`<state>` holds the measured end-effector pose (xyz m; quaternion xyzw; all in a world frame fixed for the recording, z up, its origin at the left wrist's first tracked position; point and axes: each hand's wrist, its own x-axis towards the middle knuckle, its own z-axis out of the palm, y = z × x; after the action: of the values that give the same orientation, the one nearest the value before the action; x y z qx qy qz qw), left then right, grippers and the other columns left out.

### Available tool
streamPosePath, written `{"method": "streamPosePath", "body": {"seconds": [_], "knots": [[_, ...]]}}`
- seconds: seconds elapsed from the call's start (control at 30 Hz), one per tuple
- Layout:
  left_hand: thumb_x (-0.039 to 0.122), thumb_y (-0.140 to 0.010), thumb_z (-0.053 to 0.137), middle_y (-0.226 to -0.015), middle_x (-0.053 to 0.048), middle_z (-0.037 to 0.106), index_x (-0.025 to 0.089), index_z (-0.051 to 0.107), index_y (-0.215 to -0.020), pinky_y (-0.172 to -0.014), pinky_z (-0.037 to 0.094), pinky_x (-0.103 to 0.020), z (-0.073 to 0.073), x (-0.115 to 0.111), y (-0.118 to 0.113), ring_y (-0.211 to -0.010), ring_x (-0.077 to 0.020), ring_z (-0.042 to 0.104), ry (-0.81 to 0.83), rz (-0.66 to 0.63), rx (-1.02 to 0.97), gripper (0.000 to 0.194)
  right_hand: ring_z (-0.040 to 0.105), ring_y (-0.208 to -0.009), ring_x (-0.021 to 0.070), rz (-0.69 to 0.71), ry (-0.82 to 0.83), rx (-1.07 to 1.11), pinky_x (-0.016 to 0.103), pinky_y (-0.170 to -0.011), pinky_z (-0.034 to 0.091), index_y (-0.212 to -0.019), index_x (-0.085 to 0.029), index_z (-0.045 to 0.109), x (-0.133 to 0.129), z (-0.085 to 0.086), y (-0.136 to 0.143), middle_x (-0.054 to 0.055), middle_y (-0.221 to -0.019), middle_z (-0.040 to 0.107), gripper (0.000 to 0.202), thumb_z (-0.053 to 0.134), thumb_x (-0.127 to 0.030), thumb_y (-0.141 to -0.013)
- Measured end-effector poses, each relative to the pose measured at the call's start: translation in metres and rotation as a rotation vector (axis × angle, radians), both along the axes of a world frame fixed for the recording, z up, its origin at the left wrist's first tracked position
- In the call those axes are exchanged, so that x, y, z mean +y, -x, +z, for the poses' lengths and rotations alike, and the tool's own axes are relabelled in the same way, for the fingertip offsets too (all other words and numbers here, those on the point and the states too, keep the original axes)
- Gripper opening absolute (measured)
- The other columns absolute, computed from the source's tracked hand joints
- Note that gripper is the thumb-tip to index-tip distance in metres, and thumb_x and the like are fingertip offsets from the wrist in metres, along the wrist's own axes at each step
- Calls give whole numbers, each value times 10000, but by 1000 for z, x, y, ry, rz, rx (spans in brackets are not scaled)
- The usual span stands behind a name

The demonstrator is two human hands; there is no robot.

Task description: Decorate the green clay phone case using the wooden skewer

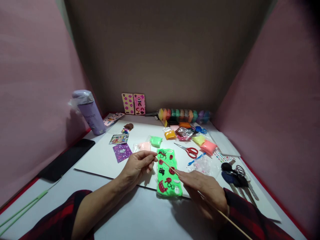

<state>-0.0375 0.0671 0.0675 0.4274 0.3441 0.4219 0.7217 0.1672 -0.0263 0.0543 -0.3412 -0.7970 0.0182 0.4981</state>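
Observation:
My right hand (205, 188) is closed around a thin wooden skewer (233, 222), which slants from the lower right up to its tip by my left fingertips. Thumb and fingers pinched, my left hand (138, 165) is at the upper left edge of a phone case (166, 180); whatever it holds is too small to make out. Bright green covers the case, with red, black and white clay shapes on it, and it lies on a white board (96, 160). The right fingers hover over the case's right side.
Red scissors (191, 151), bagged clay (208, 147), a blue tool (196, 160) and a key bunch (236, 176) lie to the right. A purple bottle (91, 115) and black phone (68, 158) are left. Two decorated cases (133, 104) and a clay pack (178, 115) stand behind.

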Motion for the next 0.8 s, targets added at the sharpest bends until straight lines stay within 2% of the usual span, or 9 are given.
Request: {"method": "streamPosePath", "body": {"seconds": [0.13,0.33,0.53,0.67,0.8], "knots": [[264,-624,795,-661,-17,606,87,651,-850,-395,295,-142,0,0,1,-439,-26,439,-2,9,36,321,689,-908,155,20,-9,-17,256,-742,570,-1204,-234,565,1,4,0,70,-1027,715,360,482,-101,-880],[295,-675,763,-550,37,496,86,586,-685,-395,232,-137,0,-2,1,-419,-8,371,-19,-14,72,275,696,-895,161,11,-22,13,248,-743,572,-1196,-239,581,1,5,2,62,-990,726,360,484,-108,-874],[340,-761,689,-570,42,474,88,620,-886,-370,193,-145,-5,0,3,-409,-16,369,10,-104,38,289,685,-925,153,5,-20,-21,233,-741,566,-1214,-229,568,1,3,0,65,-1029,716,353,468,-133,-889],[269,-774,678,-644,6,549,90,605,-923,-389,239,-142,-5,1,2,-422,-19,412,26,-136,-22,244,687,-910,151,24,-6,-11,237,-743,565,-1213,-227,566,1,3,1,67,-1019,718,367,480,-109,-876],[221,-775,666,-686,-17,586,104,579,-823,-389,261,-145,-3,1,0,-415,-23,419,12,-127,-50,153,677,-943,160,39,-11,30,257,-758,562,-1203,-219,571,1,1,2,76,-1031,713,382,488,-74,-860]]}}
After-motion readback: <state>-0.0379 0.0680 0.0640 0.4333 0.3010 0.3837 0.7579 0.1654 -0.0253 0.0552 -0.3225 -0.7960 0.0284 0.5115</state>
